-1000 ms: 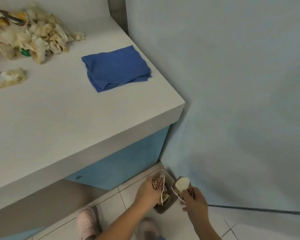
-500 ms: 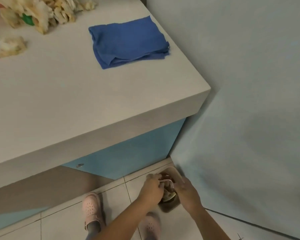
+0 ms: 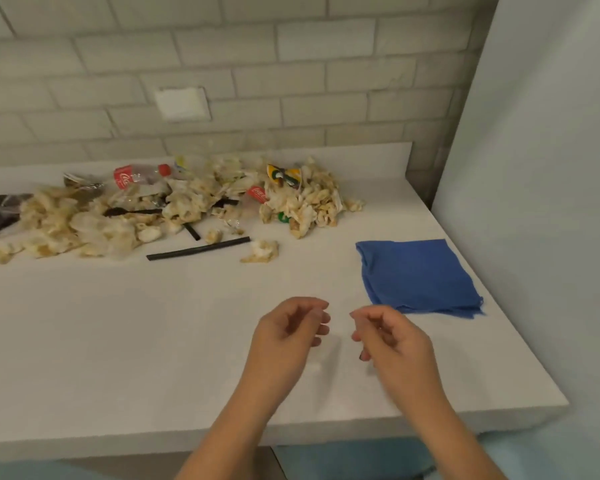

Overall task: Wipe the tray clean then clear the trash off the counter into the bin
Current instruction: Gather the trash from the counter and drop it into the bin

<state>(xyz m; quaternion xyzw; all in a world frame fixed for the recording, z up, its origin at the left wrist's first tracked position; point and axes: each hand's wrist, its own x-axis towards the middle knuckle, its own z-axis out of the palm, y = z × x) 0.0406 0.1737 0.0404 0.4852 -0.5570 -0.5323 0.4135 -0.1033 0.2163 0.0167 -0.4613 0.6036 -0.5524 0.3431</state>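
Trash (image 3: 184, 206) on counter (image 3: 118, 341); left hand (image 3: 290, 329), right hand (image 3: 394, 337) hover.

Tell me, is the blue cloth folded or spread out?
Folded. The blue cloth lies on the counter as a flat square, and several stacked layers show along its near edge.

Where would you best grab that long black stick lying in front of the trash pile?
Probably the middle of the black stick, from above and the near side, fingers pinching across its thin width. It lies flat on the counter, its middle clear of the trash pile behind it, while a crumpled tissue crowds its right end.
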